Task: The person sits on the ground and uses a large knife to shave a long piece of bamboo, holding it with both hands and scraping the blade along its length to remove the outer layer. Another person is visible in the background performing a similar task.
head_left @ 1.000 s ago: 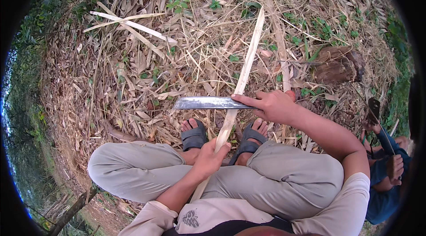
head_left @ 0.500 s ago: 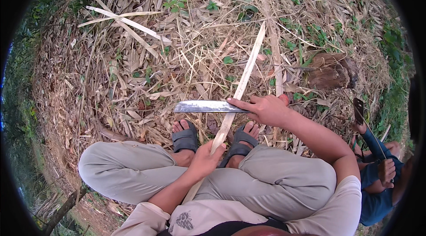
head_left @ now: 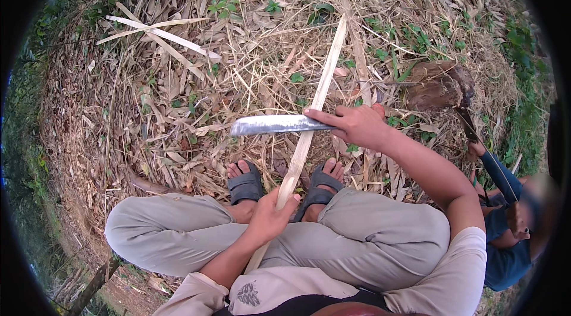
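Note:
A long pale strip that looks like split bamboo (head_left: 324, 81) slants up from my lap, away to the far right. My left hand (head_left: 272, 216) is wrapped round its lower part, between my knees. In my right hand (head_left: 361, 127) is a machete (head_left: 267, 125), its broad blade pointing left and lying across the strip. My index finger stretches along the back of the blade. An orange-red end, seemingly of the machete's handle, shows just beyond my knuckles. The lower end of the strip passes under my left forearm toward my body.
Several pale strips (head_left: 163, 35) lie crossed on dry leaves at the far left. A longer strip (head_left: 355, 36) lies beyond mine. At right is a cut log (head_left: 440, 85); a co-worker (head_left: 505, 244) beside it holds a dark blade (head_left: 467, 126). My sandalled feet (head_left: 245, 184) flank the strip.
My right hand and the machete have slid a little farther up the strip, away from me. The left hand keeps its grip. The co-worker's blade has moved down against the log.

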Tool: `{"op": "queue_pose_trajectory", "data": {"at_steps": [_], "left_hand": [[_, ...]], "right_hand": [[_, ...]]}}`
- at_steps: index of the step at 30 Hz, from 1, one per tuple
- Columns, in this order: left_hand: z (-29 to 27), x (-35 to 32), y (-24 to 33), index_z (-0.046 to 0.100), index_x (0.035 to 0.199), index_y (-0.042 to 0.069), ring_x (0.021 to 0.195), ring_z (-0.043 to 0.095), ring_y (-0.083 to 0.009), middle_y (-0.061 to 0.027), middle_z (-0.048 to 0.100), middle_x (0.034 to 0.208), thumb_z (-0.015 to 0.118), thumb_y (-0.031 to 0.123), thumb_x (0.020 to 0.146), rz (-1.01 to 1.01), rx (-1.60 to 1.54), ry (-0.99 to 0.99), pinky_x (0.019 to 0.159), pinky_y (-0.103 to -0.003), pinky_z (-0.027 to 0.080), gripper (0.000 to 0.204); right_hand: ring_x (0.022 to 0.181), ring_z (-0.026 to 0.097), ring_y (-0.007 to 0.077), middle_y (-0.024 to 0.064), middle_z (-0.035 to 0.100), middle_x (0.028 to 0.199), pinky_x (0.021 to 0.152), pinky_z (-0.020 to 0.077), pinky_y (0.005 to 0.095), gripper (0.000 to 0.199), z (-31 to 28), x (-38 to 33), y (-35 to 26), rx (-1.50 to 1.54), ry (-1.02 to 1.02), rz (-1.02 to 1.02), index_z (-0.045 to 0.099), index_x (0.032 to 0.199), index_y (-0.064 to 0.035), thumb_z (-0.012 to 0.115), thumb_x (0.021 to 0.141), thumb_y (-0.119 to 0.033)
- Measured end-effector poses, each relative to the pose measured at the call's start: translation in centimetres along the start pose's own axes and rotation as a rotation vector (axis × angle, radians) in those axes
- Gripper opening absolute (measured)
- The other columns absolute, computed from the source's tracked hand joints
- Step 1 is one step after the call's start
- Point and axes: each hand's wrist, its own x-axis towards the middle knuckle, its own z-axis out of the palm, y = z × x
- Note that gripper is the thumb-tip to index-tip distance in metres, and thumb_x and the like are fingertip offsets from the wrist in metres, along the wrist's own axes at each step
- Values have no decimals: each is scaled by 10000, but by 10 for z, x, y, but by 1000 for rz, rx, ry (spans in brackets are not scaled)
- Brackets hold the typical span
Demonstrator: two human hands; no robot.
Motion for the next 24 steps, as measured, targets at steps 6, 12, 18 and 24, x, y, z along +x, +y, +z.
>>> {"op": "queue_pose_trajectory", "data": {"at_steps": [6,12,18,24], "left_hand": [[3,6,-3,560,1025,48,484,400,-32,52,470,652,579,307,1006,59,-32,-4,403,-228,314,260],[3,1,1,543,971,62,482,368,-27,54,457,656,573,316,1012,63,-64,-15,402,-226,294,259],[4,7,3,516,923,85,470,321,-27,69,400,643,549,322,1026,-75,-158,-53,396,-231,255,260],[1,6,2,510,938,96,475,294,-25,73,378,643,545,318,1028,-133,-215,-61,401,-233,222,242]], "right_hand": [[689,662,341,117,594,821,606,555,458,756,0,2,28,-52,58,173,318,1526,-390,639,876,-175],[676,662,292,94,552,824,597,553,447,754,-1,-3,7,-267,34,10,292,1532,-403,658,890,-250],[679,658,334,148,623,856,625,552,455,724,-6,2,58,-200,105,262,307,1533,-379,640,909,-225],[664,654,336,133,587,808,618,548,460,714,4,1,13,-149,34,-26,313,1532,-378,626,912,-213]]}}
